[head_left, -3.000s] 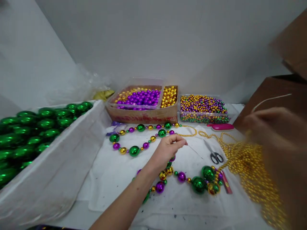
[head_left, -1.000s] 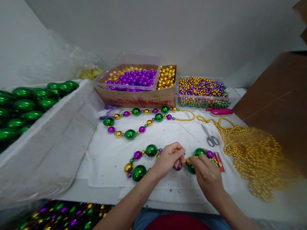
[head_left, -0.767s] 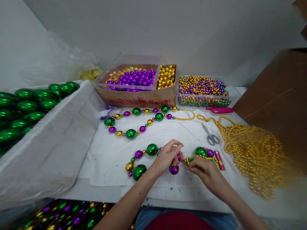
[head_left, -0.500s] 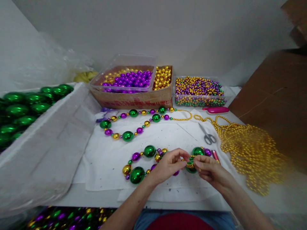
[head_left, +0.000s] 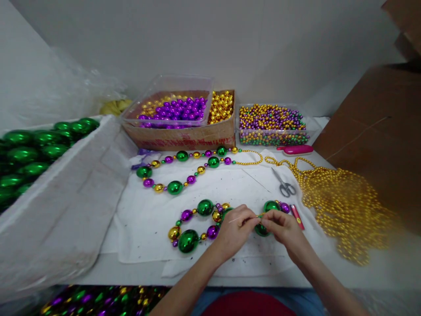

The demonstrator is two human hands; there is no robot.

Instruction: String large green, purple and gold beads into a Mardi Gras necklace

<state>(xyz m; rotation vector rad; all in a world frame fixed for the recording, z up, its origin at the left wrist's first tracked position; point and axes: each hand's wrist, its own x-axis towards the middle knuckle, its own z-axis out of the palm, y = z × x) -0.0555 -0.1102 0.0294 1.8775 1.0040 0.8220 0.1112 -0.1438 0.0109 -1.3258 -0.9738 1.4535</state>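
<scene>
My left hand point(head_left: 236, 230) and my right hand point(head_left: 281, 228) meet fingertip to fingertip over the near bead strand point(head_left: 197, 219) of big green, purple and gold balls on the white cloth point(head_left: 148, 219). Both hands pinch at the strand's end by a green ball point(head_left: 271, 205). A thin pale thread or needle point(head_left: 235, 219) pokes out left of my left fingers. A second finished-looking strand point(head_left: 184, 169) lies farther back on the cloth.
Scissors point(head_left: 284, 184) and a red lighter point(head_left: 297, 216) lie right of my hands, beside a heap of small gold bead chains point(head_left: 345, 210). At the back stand a cardboard box of purple and gold balls point(head_left: 184, 118) and a tub of small mixed beads point(head_left: 271, 125). Green balls fill a box at left point(head_left: 29, 151).
My right hand came in from the far right to join the left at the near strand. Since half a second ago the fingertips have closed tighter together; the purple ball now lies left of my hand.
</scene>
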